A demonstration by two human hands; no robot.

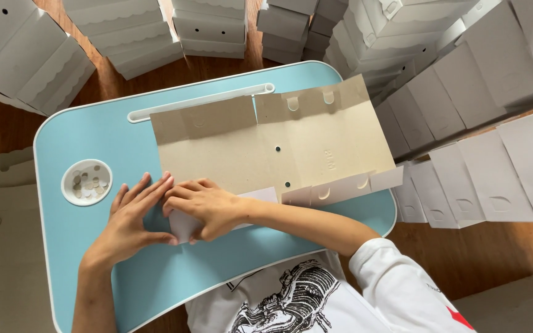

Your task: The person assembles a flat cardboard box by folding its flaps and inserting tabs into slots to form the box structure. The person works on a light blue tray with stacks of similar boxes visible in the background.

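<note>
free: bare blue tray (94,139) left | blocked: box stacks (143,37) behind, flat blanks (488,179) right

The left hand (132,217) lies palm-down, fingers (149,191) stretched flat and together. The right hand (205,206) crosses beside it, touching, fingers curled and pressing down, forearm angled in from the right.

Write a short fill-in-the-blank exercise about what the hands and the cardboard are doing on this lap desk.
1. Both hands, left hand and right hand, press on a flap of the flat ____ sheet.
2. The sheet lies on a lap desk coloured light ____.
3. The round cup recess in the desk holds small punched ____.
4. Stacks of folded boxes around the desk are ____ in colour.

Missing words: cardboard; blue; discs; white
</note>
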